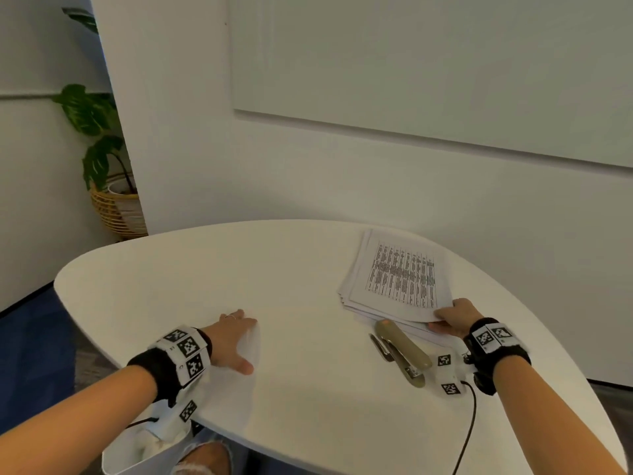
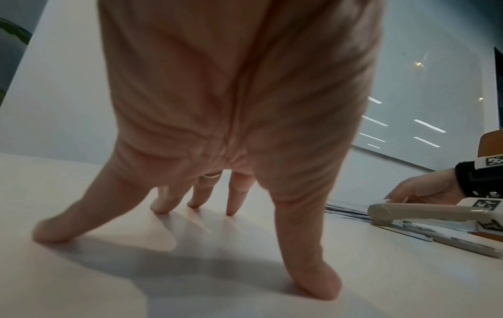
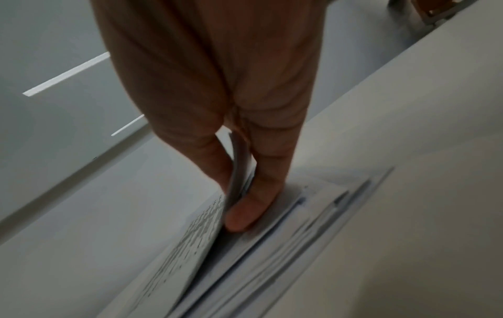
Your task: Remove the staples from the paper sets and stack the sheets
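A pile of stapled paper sets (image 1: 397, 275) printed with dense tables lies at the far right of the white table (image 1: 308, 389). My right hand (image 1: 452, 318) pinches the near corner of the top paper set (image 3: 185, 247) between thumb and fingers and lifts it off the pile (image 3: 286, 236). My left hand (image 1: 236, 341) lies flat with spread fingers (image 2: 231, 206) pressing on a blank white sheet (image 1: 239, 395) near the table's front left. A beige stapler (image 1: 402, 351) lies just left of my right wrist, and it also shows in the left wrist view as the stapler (image 2: 424, 213).
A thin metal tool (image 1: 380, 346) lies beside the stapler on its left. A black cable (image 1: 469, 423) runs from my right wrist off the front edge. A potted plant in a wicker basket (image 1: 116, 210) stands on the floor beyond the table's left end. A wall is close behind.
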`<state>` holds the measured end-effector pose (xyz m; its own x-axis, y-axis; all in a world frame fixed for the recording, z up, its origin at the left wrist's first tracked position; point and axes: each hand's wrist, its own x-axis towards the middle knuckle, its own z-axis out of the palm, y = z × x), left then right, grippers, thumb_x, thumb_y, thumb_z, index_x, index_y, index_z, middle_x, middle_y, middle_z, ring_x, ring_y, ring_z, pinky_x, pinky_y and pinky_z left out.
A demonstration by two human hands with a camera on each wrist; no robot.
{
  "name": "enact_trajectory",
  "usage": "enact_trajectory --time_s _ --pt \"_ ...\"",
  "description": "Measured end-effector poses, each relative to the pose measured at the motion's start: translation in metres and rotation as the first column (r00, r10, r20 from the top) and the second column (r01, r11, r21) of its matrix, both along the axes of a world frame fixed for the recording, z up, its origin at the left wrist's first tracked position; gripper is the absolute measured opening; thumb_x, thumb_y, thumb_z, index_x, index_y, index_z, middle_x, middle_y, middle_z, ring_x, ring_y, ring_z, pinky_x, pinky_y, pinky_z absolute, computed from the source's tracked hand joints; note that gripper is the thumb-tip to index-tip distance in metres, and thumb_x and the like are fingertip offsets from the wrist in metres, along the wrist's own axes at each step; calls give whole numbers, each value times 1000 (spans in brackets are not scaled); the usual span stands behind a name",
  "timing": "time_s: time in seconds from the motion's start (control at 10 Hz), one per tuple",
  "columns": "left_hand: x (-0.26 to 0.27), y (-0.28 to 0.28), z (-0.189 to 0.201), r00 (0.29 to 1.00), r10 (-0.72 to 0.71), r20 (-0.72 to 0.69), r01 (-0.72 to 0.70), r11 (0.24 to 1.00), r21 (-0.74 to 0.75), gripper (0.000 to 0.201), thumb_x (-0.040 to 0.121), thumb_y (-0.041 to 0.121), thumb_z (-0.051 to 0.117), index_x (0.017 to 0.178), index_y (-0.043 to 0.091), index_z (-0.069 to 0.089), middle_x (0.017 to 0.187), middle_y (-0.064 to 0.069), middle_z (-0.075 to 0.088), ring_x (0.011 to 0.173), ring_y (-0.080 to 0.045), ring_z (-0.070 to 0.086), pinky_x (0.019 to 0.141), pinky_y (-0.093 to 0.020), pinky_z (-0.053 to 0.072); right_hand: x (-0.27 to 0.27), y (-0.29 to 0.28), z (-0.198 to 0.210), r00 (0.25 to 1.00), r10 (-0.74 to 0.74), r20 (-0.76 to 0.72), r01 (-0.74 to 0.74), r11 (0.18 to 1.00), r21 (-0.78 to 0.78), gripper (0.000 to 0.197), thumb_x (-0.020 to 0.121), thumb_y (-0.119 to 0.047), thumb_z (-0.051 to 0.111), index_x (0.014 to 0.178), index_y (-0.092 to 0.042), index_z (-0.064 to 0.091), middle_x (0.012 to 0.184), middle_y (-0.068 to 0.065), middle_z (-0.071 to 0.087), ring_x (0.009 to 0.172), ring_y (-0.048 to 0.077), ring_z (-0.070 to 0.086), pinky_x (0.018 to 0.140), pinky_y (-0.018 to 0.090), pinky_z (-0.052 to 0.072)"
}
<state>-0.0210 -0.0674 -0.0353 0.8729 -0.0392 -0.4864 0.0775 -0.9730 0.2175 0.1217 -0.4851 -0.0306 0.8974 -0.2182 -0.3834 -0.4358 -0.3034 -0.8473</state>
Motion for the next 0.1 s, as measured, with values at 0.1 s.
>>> enact_trajectory --time_s 0.1 --pt "-2 1 -1 1000 -2 11 2 1000 -22 102 80 47 70 152 20 4 159 -9 -7 147 -26 -3 119 -40 11 -4 -2 5 999 -41 6 42 987 -156 27 87 -7 62 108 7 51 109 22 52 93 33 55 77 40 57"
